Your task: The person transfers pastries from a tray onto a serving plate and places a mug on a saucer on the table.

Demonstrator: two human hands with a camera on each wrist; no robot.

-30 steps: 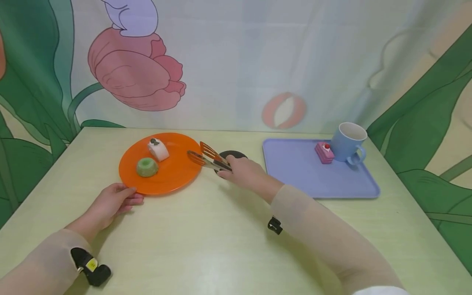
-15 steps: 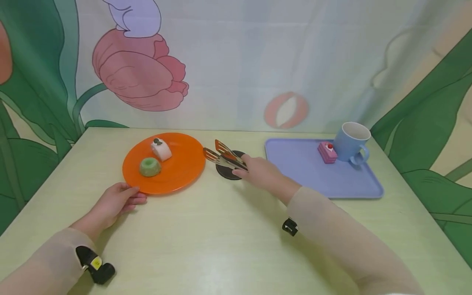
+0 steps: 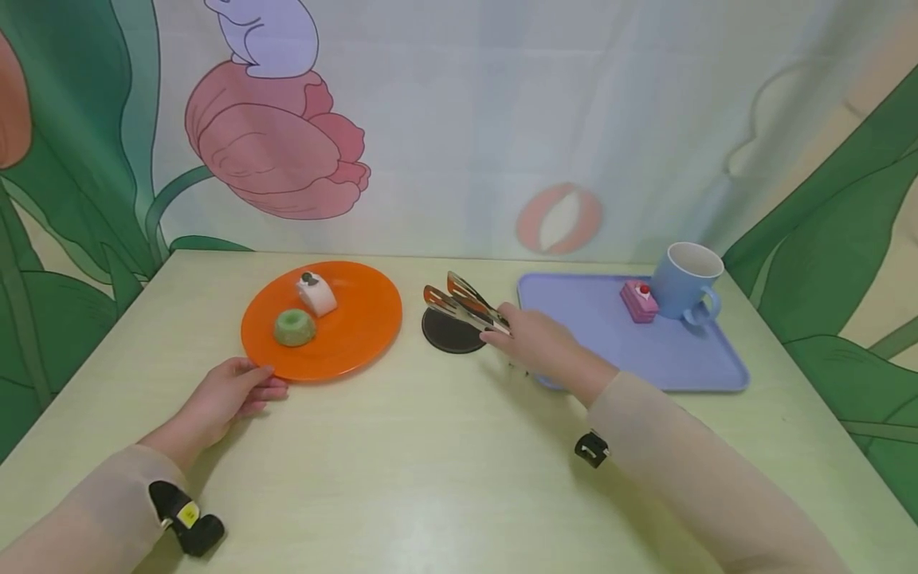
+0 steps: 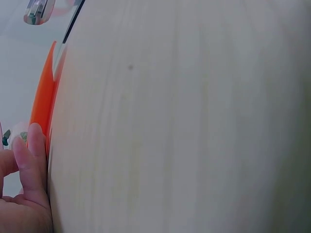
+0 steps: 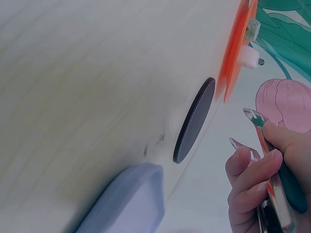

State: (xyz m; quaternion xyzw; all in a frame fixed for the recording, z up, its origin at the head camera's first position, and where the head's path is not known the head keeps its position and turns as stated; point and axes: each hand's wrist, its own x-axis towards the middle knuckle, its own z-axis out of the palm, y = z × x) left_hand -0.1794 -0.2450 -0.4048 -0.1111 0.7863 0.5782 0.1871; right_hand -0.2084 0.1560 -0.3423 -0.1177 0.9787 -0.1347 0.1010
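My right hand (image 3: pixel 541 343) grips metal serving tongs (image 3: pixel 459 309), their two slotted ends spread with nothing between them. They hang above a round black coaster (image 3: pixel 453 338), pointing left. At the near left rim of an orange plate (image 3: pixel 358 343), my left hand (image 3: pixel 228 395) pinches the edge, thumb over it and fingers below. On the plate sit a green ring-shaped cake (image 3: pixel 295 328) and a white roll cake (image 3: pixel 318 296) with a dark topping. In the right wrist view, fingers and thumb curl round the tongs (image 5: pixel 274 187).
A lavender tray (image 3: pixel 595 351) lies at the right. Toward its back right corner stand a pink layered cake (image 3: pixel 639 301) with a red berry and a blue mug (image 3: pixel 680 281). A printed curtain (image 3: pixel 445 143) hangs behind the table (image 3: pixel 402 462).
My right hand has carried the tongs rightward, away from the orange plate to over the coaster and the tray's left edge. My left hand has stayed at the plate rim.
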